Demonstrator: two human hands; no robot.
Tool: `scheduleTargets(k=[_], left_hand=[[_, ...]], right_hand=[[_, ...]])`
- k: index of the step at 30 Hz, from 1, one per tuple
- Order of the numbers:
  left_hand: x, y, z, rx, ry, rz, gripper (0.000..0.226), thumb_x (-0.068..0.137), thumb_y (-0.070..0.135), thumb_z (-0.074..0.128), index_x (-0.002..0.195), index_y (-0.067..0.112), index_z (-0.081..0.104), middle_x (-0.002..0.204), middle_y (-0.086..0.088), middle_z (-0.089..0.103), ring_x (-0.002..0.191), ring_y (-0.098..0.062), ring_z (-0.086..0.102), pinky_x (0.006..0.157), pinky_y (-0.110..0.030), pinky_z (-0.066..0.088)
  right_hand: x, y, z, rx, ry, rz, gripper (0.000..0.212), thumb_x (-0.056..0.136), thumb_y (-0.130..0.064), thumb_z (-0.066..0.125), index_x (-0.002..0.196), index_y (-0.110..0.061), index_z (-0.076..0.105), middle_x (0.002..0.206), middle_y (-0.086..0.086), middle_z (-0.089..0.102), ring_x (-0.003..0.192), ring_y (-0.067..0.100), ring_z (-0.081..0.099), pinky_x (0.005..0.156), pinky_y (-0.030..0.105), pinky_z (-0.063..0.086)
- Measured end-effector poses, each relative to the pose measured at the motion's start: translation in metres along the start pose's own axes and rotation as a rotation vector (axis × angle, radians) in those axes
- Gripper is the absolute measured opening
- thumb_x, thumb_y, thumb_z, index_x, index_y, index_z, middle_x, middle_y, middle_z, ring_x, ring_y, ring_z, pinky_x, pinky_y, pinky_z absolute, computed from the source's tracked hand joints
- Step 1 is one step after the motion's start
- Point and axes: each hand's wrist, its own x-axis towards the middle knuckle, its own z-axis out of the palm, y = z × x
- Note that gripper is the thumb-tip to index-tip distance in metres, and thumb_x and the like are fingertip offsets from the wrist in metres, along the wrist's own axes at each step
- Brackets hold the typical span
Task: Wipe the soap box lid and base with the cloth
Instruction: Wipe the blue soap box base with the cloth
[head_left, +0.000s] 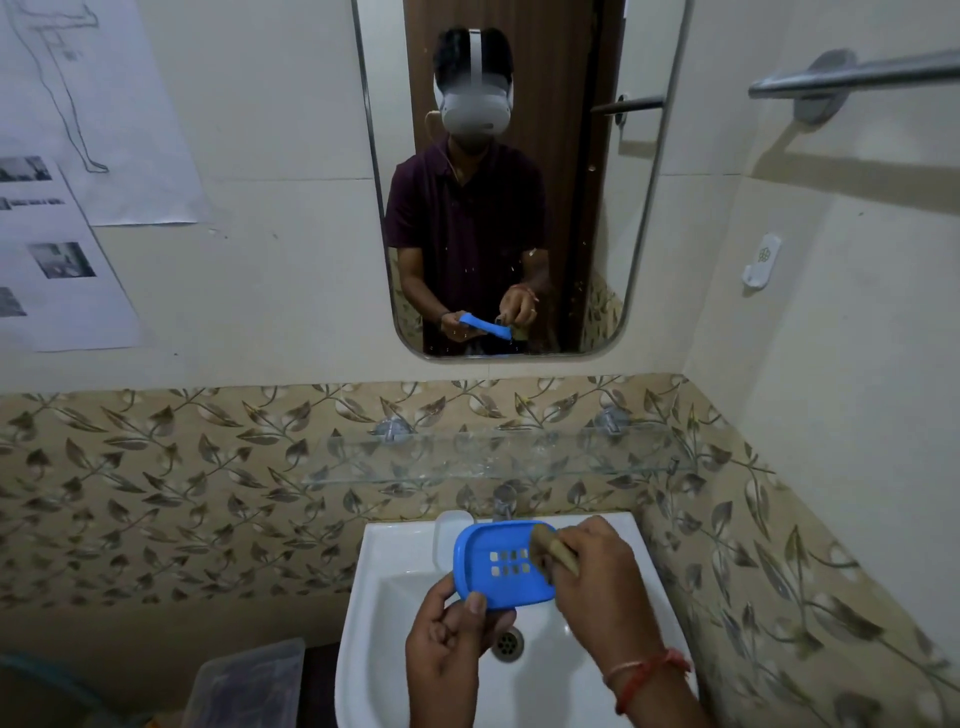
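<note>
While the slotted blue soap box piece (498, 566) is held above the sink (395, 623), wiping is under way. Left grip (447, 654): thumb and fingers pinch the piece's near-left rim, hollow side facing up. Right grip (597, 582): fingers curled round a brownish cloth (556, 551), pressing it on the piece's far-right end. Judgement: task partway. This piece looks like the base, with only one end under the cloth. A pale translucent part (451, 525), possibly the lid, rests on the sink rim behind, apart from both hands; cannot tell whether it is wiped. Tap (503, 501) and glass shelf (493, 457) above, mirror (519, 208) higher.
</note>
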Motion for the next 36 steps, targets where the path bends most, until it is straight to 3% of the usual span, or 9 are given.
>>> scheduleTargets(k=[6,10,15,20,24,27,29,30,36], left_hand=[[0.007,0.003,0.007,0.014,-0.109,-0.065,0.037,0.075,-0.031,0.065,0.097,-0.004,0.052,0.08,-0.037,0.074,0.066,-0.04,0.077,0.062,-0.049,0.065],[0.014,0.008,0.003,0.099,-0.128,-0.113,0.053,0.074,-0.025,0.072,0.112,0.011,0.061,0.084,-0.025,0.079,0.073,-0.03,0.079,0.063,-0.041,0.065],[0.019,0.012,-0.008,0.245,-0.103,-0.011,0.03,0.085,-0.009,0.072,0.102,0.015,0.075,0.093,-0.013,0.081,0.088,-0.026,0.079,0.073,-0.035,0.064],[0.018,0.006,-0.007,0.411,-0.068,0.072,0.032,0.086,0.0,0.076,0.098,0.029,0.076,0.087,-0.005,0.08,0.082,-0.018,0.078,0.077,-0.039,0.064],[0.013,0.003,0.006,0.511,-0.104,0.191,0.028,0.081,0.021,0.074,0.103,0.038,0.073,0.085,0.001,0.079,0.077,-0.018,0.074,0.078,-0.046,0.064],[-0.007,-0.005,0.019,0.453,-0.163,0.143,0.041,0.085,0.02,0.067,0.124,0.032,0.065,0.103,0.019,0.078,0.09,-0.012,0.073,0.087,-0.021,0.057],[-0.007,-0.002,0.019,0.806,-0.102,0.163,0.043,0.09,0.019,0.063,0.131,0.032,0.059,0.114,0.027,0.073,0.102,0.004,0.069,0.09,-0.009,0.049],[-0.013,0.004,0.019,0.483,-0.237,0.072,0.038,0.084,0.024,0.065,0.119,0.039,0.065,0.103,0.032,0.074,0.093,0.011,0.069,0.08,-0.005,0.051],[0.004,0.006,0.01,0.578,-0.084,0.333,0.026,0.081,0.02,0.071,0.105,0.031,0.071,0.078,0.001,0.074,0.065,-0.01,0.07,0.067,-0.042,0.065]], right_hand=[[-0.011,-0.01,0.003,0.244,-0.15,0.028,0.017,0.075,-0.012,0.071,0.073,-0.028,0.073,0.065,-0.012,0.059,0.065,-0.001,0.058,0.061,0.006,0.042],[-0.012,0.001,-0.024,0.533,-0.473,0.009,0.004,0.076,-0.012,0.072,0.078,-0.015,0.074,0.068,-0.002,0.069,0.068,0.007,0.063,0.067,0.026,0.05],[-0.014,0.019,-0.047,1.175,0.069,0.178,0.02,0.082,0.003,0.063,0.095,-0.011,0.069,0.096,0.007,0.075,0.087,0.017,0.068,0.073,0.021,0.057],[0.005,0.012,-0.054,0.639,0.392,0.094,0.031,0.086,0.0,0.066,0.091,-0.031,0.069,0.091,-0.015,0.074,0.085,0.004,0.068,0.078,0.018,0.054],[-0.012,-0.021,-0.021,0.404,0.096,-0.158,0.048,0.086,0.002,0.065,0.102,-0.042,0.069,0.118,-0.024,0.065,0.118,0.0,0.058,0.102,0.02,0.046],[-0.034,-0.039,0.006,0.224,-0.047,-0.48,0.048,0.081,0.004,0.058,0.118,-0.026,0.066,0.132,-0.01,0.06,0.138,0.004,0.038,0.119,0.026,0.021],[-0.039,-0.039,0.01,0.248,-0.071,-0.583,0.051,0.077,0.006,0.058,0.122,-0.018,0.064,0.133,-0.01,0.059,0.139,0.002,0.036,0.119,0.024,0.018],[-0.038,-0.035,0.008,0.279,-0.069,-0.559,0.052,0.079,0.006,0.058,0.124,-0.018,0.063,0.136,-0.016,0.055,0.139,-0.001,0.034,0.118,0.023,0.02],[-0.011,-0.004,-0.01,0.366,0.05,-0.139,0.046,0.094,-0.008,0.059,0.13,-0.037,0.053,0.14,-0.006,0.054,0.134,0.011,0.046,0.106,0.018,0.041]])
